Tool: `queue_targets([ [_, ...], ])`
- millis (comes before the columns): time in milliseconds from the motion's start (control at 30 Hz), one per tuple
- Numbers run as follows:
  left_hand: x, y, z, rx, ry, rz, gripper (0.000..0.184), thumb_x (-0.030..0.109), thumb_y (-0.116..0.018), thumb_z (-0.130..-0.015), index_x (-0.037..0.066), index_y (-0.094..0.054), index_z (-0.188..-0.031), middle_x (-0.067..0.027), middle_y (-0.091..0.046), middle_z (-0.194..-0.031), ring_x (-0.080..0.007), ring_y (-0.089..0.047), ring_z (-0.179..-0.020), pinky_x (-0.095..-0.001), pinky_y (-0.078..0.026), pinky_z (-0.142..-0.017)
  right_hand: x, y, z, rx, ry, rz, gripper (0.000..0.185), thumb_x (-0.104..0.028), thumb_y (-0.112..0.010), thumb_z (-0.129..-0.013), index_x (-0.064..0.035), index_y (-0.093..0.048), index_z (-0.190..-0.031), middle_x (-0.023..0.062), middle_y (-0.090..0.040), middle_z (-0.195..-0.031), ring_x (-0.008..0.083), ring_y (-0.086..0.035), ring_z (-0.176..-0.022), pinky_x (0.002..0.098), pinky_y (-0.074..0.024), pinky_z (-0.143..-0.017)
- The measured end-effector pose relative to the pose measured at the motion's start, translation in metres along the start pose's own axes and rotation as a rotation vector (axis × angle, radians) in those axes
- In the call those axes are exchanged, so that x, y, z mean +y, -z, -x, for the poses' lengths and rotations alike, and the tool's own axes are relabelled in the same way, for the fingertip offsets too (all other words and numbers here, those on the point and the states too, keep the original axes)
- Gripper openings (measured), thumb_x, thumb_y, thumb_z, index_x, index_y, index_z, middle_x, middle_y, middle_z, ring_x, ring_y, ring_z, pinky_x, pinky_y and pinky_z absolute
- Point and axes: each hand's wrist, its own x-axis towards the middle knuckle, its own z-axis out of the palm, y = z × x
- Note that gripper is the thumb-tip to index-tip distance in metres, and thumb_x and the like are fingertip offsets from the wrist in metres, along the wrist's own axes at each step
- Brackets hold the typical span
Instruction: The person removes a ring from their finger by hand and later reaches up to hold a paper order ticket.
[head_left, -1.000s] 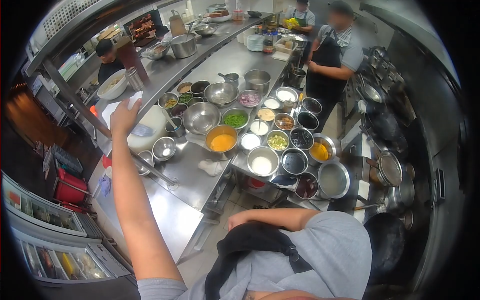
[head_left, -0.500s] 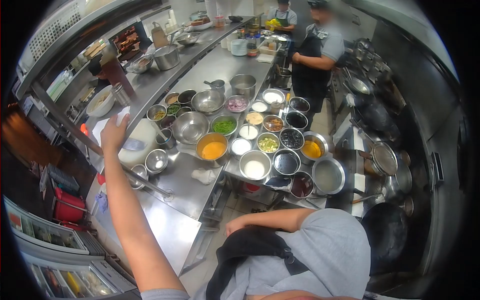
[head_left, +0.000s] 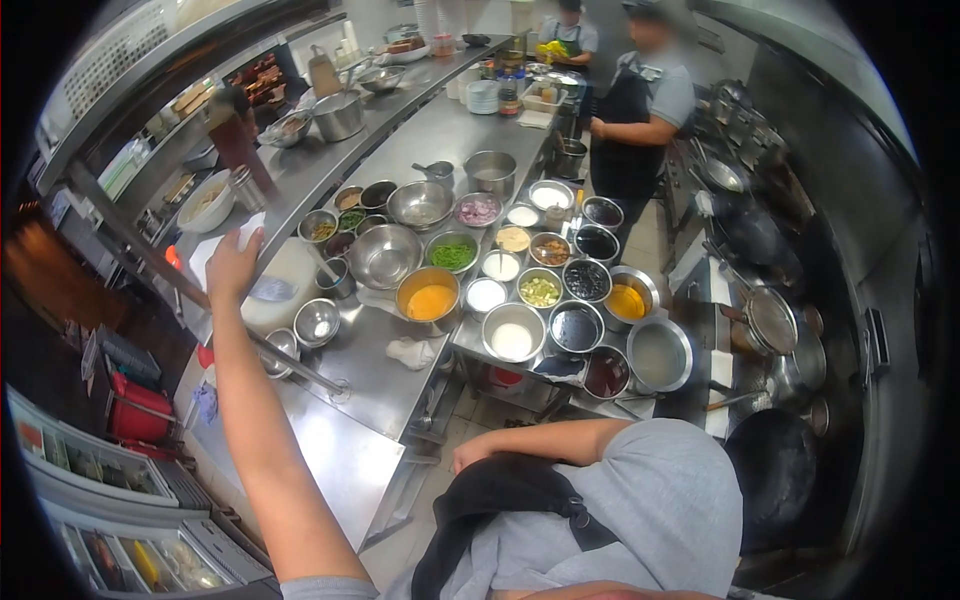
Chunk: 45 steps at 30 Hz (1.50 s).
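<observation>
My left arm reaches out to the left, over the counter's edge. My left hand (head_left: 233,265) is closed on a sheet of white paper (head_left: 203,250), its thumb along the near side. Just past the hand, a white bowl (head_left: 206,203) and a glass shaker (head_left: 244,187) stand on the raised shelf. Below and right of the hand lies a pale round board (head_left: 285,300) beside small steel bowls (head_left: 317,322). Bent across my front, my right hand (head_left: 468,455) hangs by the dark apron; its fingers are mostly hidden and I see nothing held.
Steel pots of sauces and chopped vegetables crowd the counter, among them an orange sauce pot (head_left: 428,300) and a green-vegetable bowl (head_left: 452,252). Woks (head_left: 770,465) line the stove at right. A co-worker in a dark apron (head_left: 630,140) stands in the aisle; another person is farther back.
My view has shifted slightly, so the counter sits a little differently. My left hand still holds the paper in nearly the same place. The nearer co-worker's body has turned slightly.
</observation>
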Motion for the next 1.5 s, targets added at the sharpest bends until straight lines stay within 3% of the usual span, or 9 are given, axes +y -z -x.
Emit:
queue_targets([
  [100,-0.008,-0.009,-0.004,0.041,-0.015,-0.004,0.079,0.065,-0.049,-0.092,-0.001,-0.056,-0.135,-0.0238,-0.058,-0.136,-0.0395,-0.054,-0.127,-0.0442,-0.041,-0.108,0.045,-0.010,-0.017,-0.011,-0.075,-0.009,0.030,-0.025,-0.067,-0.092,0.0010,-0.074,-0.105,0.0100,-0.077,-0.092,0.0138,-0.067,-0.080,0.0340,-0.0519,-0.071],
  [300,-0.003,0.001,0.004,0.038,0.004,0.012,0.079,0.065,-0.051,-0.091,0.000,-0.056,-0.135,-0.0233,-0.060,-0.133,-0.0383,-0.056,-0.126,-0.0423,-0.042,-0.108,-0.017,-0.001,0.009,-0.018,-0.135,-0.122,0.031,-0.027,-0.068,-0.094,-0.0005,-0.073,-0.110,0.0092,-0.077,-0.100,0.0152,-0.069,-0.089,0.0318,-0.0526,-0.081],
  [400,-0.001,0.005,0.006,0.018,0.007,0.020,0.079,0.065,-0.051,-0.091,0.000,-0.056,-0.136,-0.0227,-0.060,-0.134,-0.0375,-0.056,-0.126,-0.0423,-0.041,-0.108,-0.005,-0.010,0.005,0.065,-0.113,-0.165,0.025,-0.024,-0.069,-0.089,-0.0003,-0.075,-0.097,0.0042,-0.074,-0.081,0.0106,-0.062,-0.074,0.0338,-0.0495,-0.068],
  [667,-0.010,-0.007,-0.002,0.034,0.022,-0.015,0.080,0.066,-0.049,-0.091,0.001,-0.056,-0.137,-0.0216,-0.059,-0.136,-0.0353,-0.055,-0.128,-0.0420,-0.039,-0.109,-0.012,-0.007,0.010,0.032,-0.144,-0.206,0.027,-0.026,-0.068,-0.092,-0.0011,-0.075,-0.101,0.0022,-0.075,-0.084,0.0086,-0.064,-0.076,0.0310,-0.0517,-0.070],
  [733,-0.013,-0.008,-0.005,-0.018,0.036,0.007,0.084,0.069,-0.046,-0.091,0.001,-0.052,-0.140,-0.0197,-0.054,-0.142,-0.0335,-0.049,-0.134,-0.0461,-0.032,-0.113,-0.017,-0.008,0.012,0.027,-0.169,-0.235,0.028,-0.026,-0.068,-0.093,-0.0012,-0.075,-0.102,0.0030,-0.076,-0.085,0.0088,-0.065,-0.077,0.0304,-0.0523,-0.071],
  [900,-0.015,-0.011,-0.007,0.031,0.001,-0.052,0.083,0.071,-0.047,-0.089,0.004,-0.056,-0.138,-0.0206,-0.062,-0.132,-0.0369,-0.058,-0.124,-0.0439,-0.040,-0.108,-0.019,-0.003,0.013,0.018,-0.226,-0.184,0.032,-0.025,-0.070,-0.094,0.0022,-0.073,-0.109,0.0077,-0.077,-0.097,0.0122,-0.069,-0.088,0.0288,-0.0532,-0.080],
  [1167,-0.012,-0.009,-0.004,-0.003,0.043,-0.045,0.085,0.075,-0.044,-0.088,0.008,-0.055,-0.139,-0.0184,-0.061,-0.134,-0.0353,-0.058,-0.124,-0.0438,-0.043,-0.107,-0.052,0.003,0.022,0.045,-0.262,-0.221,0.033,-0.029,-0.072,-0.092,0.0001,-0.074,-0.107,0.0081,-0.077,-0.095,0.0128,-0.068,-0.085,0.0288,-0.0527,-0.077],
  [1400,-0.016,-0.014,-0.008,0.009,-0.004,-0.048,0.083,0.072,-0.045,-0.089,0.007,-0.054,-0.140,-0.0200,-0.060,-0.135,-0.0375,-0.057,-0.125,-0.0431,-0.041,-0.109,-0.044,-0.001,0.020,0.068,-0.263,-0.195,0.036,-0.033,-0.071,-0.092,0.0008,-0.074,-0.105,0.0082,-0.077,-0.092,0.0121,-0.068,-0.083,0.0292,-0.0525,-0.076],
  [1500,-0.014,-0.012,-0.006,-0.007,0.037,-0.052,0.086,0.072,-0.043,-0.090,0.003,-0.052,-0.141,-0.0191,-0.058,-0.139,-0.0329,-0.054,-0.130,-0.0444,-0.037,-0.111,-0.039,-0.002,0.018,0.068,-0.277,-0.166,0.036,-0.033,-0.071,-0.093,0.0006,-0.075,-0.104,0.0078,-0.077,-0.091,0.0116,-0.068,-0.081,0.0295,-0.0523,-0.075],
])
